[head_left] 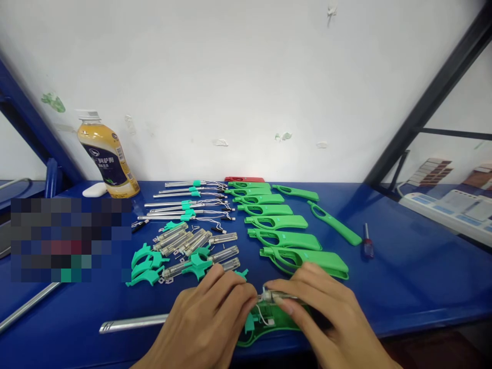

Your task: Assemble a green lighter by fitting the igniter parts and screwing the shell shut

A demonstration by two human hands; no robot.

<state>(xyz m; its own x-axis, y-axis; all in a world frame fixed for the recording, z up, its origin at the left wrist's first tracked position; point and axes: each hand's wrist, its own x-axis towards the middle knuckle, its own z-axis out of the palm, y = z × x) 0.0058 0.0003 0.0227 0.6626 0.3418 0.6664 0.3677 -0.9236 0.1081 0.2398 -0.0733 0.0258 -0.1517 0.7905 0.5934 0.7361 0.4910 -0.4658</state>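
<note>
We have the clear tank (273,295) btwn our two hands, over the green shell (286,322) near the front edge of the blue table (403,287); can't tell if tank & shell touch. The tank's long axis runs approx. L-R, w/ its white-tipped end pointing L, toward our L hand (203,315); the other end goes under our R hand (332,312) (hidden there, so we can't say where it stops). The shell lies much the same way, lengthwise across us, w/ a teal trigger (250,323) & a white wire (262,313) at its L part. A silver tube (134,323) sticks out past our L hand, slotted tip pointing L & a bit nearer to us.

Fingers: R thumb & index pinch the tank, parted only by its thickness; the others are bent. L fingers are curled & bunched close by the white tip; we can't tell whether they grip anything, since the back of the hand covers it.

Beyond our hands: loose tanks (225,253) & teal pieces (144,274) on the L, a column of green casings (326,261) more to the R, mostly lying L-R too.
</note>
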